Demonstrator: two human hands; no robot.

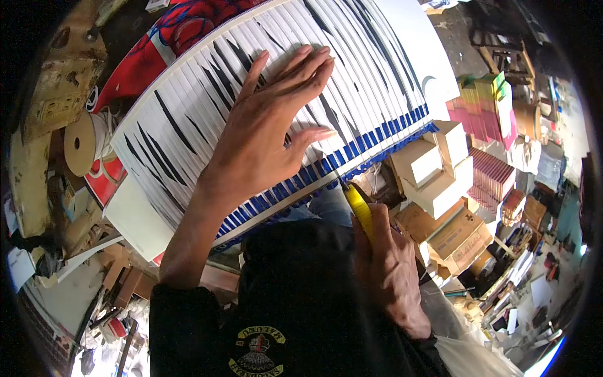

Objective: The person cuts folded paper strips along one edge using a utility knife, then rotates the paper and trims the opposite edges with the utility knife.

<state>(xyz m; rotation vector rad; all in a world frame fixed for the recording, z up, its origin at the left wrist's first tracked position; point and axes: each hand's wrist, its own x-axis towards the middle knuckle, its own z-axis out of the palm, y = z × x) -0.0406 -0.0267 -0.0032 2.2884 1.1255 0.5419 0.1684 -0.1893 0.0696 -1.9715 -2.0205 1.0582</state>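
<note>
The row of white strips [182, 119] lies slantwise in front of the person's body, the strips packed side by side with black streaks showing among them. Along its near edge runs a blue band [377, 137], broken up by pale crosswise lines. The left hand [260, 125] rests on top of the row, palm down — fingers spread, thumb held apart and pointing toward the band. The right hand [389, 257] is at the row's near side, fingers closed around a yellow cutter [359, 210], gripping its body. The cutter's dark tip is at the blue band's outer edge; whether it touches, I cannot tell.

White board [141, 220] sticks out past the row's left end, and a white surface [424, 41] extends past its right end. Beyond the row's far left side is a red sheet [125, 75] — beside it, a spool [78, 143] with pale cord [103, 138]. Just right of the row sit open white boxes [419, 168], with a pink, yellow and green stack [482, 105] farther off. Lower right of the row is a brown cardboard box [461, 242]. Nearest the body, the black top [289, 270] shows below the row.
</note>
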